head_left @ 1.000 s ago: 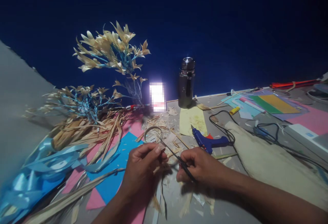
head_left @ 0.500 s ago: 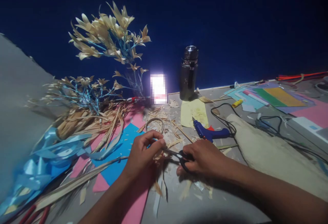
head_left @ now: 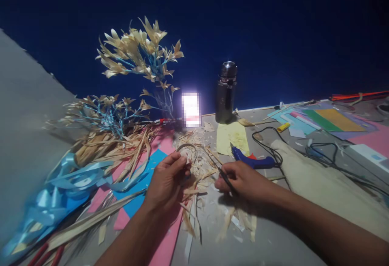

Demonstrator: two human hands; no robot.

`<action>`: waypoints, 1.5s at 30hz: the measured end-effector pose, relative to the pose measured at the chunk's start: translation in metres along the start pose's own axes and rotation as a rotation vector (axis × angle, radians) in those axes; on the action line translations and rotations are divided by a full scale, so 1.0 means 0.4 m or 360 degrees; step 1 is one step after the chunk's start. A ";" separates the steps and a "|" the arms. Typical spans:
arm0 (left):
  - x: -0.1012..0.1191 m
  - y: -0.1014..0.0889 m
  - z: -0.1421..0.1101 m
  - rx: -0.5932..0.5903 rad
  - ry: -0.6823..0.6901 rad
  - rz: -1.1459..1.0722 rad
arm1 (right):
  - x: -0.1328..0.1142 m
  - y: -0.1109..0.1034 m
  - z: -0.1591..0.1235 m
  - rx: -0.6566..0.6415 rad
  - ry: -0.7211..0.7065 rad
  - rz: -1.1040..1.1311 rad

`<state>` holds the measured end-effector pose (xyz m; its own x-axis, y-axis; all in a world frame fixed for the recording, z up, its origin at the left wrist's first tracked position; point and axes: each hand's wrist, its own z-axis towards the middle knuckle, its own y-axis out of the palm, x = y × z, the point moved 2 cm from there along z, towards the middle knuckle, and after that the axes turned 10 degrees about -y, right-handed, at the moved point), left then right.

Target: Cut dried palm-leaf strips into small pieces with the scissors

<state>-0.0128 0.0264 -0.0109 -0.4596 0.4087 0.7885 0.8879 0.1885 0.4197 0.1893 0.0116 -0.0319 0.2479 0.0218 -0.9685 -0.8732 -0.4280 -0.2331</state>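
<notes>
My right hand (head_left: 240,179) grips a pair of scissors (head_left: 223,174) with dark handles. The blades look closed and point up and to the left, away from my left hand. My left hand (head_left: 168,179) is curled, thumb against fingers. Whatever it pinches is too small or hidden to make out. Just behind its fingertips lies a thin ring (head_left: 192,147). Pale shavings and dry husk scraps (head_left: 209,172) are strewn between and beneath both hands. Beyond my right hand rests a blue glue gun (head_left: 257,161).
Dried-husk flowers on blue stems (head_left: 136,47) stand at the back left, above blue ribbon (head_left: 45,201) and husk strips (head_left: 139,140). A dark flask (head_left: 225,99) stands by the wall near a glowing, blurred-out object (head_left: 191,110). Cables, a cream cloth (head_left: 316,176) and coloured sheets (head_left: 337,120) lie right.
The scissors have come away from my left hand and swung to point upward. My left fingers have curled in more. The whole view has shifted slightly.
</notes>
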 end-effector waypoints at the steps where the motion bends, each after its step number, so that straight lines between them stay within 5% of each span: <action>1: -0.004 0.002 -0.001 -0.0044 -0.0045 -0.0027 | 0.005 0.009 -0.001 -0.0012 0.0028 0.0214; 7: -0.053 0.010 -0.016 -0.0169 -0.0249 -0.0151 | 0.018 0.061 -0.016 -0.0192 0.0265 0.0823; 12: -0.105 0.015 -0.016 -0.0316 -0.0325 -0.0021 | 0.021 0.064 -0.007 0.0245 0.0114 0.0986; 16: -0.134 0.024 -0.026 -0.0425 -0.0425 0.0062 | 0.015 0.060 -0.006 0.0353 -0.0007 0.0941; 23: -0.114 0.033 -0.039 -0.0845 -0.0746 -0.0045 | -0.037 0.041 -0.029 0.0095 -0.0030 0.0896; 29: -0.061 0.023 -0.041 -0.0622 -0.0418 -0.0242 | -0.043 0.021 -0.032 0.0134 0.0013 0.0824; 36: -0.113 0.021 -0.049 -0.0675 -0.0552 0.0140 | -0.041 0.029 -0.033 -0.0005 -0.0036 0.0783; 45: -0.124 0.024 -0.044 -0.0560 -0.0478 0.0037 | 0.008 0.070 -0.011 0.0340 0.0018 0.1213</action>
<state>0.0182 -0.0076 -0.0381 -0.3667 0.6595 0.6562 0.8122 -0.1170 0.5715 0.1674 -0.0045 -0.0410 -0.4477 -0.2173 -0.8674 -0.8654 -0.1388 0.4815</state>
